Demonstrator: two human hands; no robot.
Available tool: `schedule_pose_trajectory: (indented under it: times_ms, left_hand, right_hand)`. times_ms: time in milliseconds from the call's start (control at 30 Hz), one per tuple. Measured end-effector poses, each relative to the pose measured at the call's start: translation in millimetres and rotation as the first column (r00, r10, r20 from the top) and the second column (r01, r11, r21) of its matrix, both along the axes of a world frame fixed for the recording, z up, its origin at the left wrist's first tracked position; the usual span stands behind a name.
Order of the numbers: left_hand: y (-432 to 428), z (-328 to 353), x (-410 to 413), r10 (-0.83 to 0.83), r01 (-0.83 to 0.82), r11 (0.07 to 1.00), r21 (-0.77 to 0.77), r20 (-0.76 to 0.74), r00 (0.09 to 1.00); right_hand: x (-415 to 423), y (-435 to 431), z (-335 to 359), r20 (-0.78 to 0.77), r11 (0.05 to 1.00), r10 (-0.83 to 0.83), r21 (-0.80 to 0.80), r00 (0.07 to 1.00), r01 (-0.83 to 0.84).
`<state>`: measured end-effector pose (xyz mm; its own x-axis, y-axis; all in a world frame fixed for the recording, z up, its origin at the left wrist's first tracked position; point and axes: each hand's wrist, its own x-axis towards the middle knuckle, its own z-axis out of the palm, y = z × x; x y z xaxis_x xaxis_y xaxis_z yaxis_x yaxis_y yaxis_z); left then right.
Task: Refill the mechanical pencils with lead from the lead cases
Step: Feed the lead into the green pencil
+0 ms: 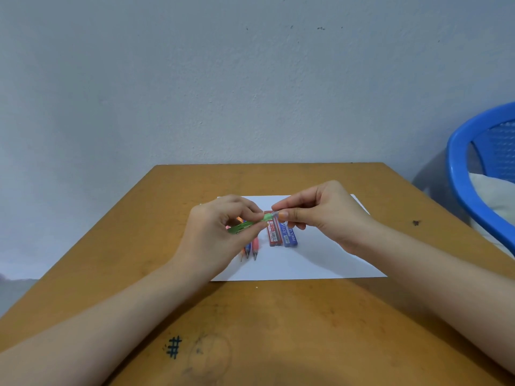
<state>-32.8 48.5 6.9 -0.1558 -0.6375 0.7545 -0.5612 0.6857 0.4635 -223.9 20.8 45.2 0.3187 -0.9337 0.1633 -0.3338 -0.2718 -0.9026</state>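
A slim, translucent green mechanical pencil is held tilted above the counter. Its barrel is pinched in the closed grip of the left hand, with thumb and curled fingers round it. Its upper end is nipped between thumb and forefinger of the right hand, whose grip is likewise closed on it.

Beneath the hands, on a smooth white sheet of paper, two flat rectangular lead cases are laid side by side: a red case and a blue case with white lettering. Just left of them, more pencils are laid close together, partly hidden by the left hand.

The counter is worn ochre wood, marked with an inked hash sign. A pale grey, scuffed wall is seen behind. A glossy blue plastic chair is seen at the right.
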Motion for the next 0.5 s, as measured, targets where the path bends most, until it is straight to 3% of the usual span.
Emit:
schedule_pose_trajectory:
  times_ms: [233,500]
  left_hand:
    - [1.1,-0.8,-0.6,0.007,-0.007,0.999,-0.033,-0.007,1.0]
    - [2.4,1.0,-2.8,0.041,-0.042,0.999,-0.026,-0.025,0.999]
  right_hand:
    - [4.7,5.7,-2.2,0.002,0.989,0.057,-0.135,0.998,-0.056]
    - [5.4,2.2,-8.8,0.175,0.996,0.088,-0.032,0.981,-0.083]
